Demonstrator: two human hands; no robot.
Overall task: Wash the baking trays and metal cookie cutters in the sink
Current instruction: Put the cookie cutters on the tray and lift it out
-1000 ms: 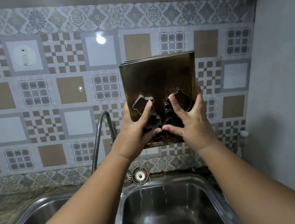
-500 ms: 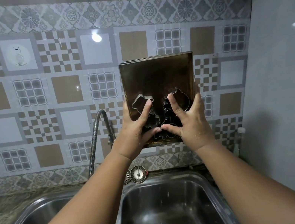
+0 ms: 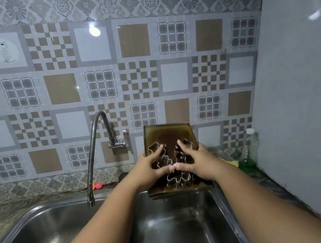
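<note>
Reaching forward with both arms, nearly straight, above the right basin of the sink (image 3: 182, 221). Holding the stacked baking trays (image 3: 168, 135) by their side edges, tipped back toward the tiled wall (image 3: 65, 88): left hand (image 3: 147, 171) on the left edge, right hand (image 3: 199, 163) on the right. Pinning the cookie cutters (image 3: 174, 179) to the top tray with spread fingers (image 3: 157, 151), thumb tips nearly meeting.
</note>
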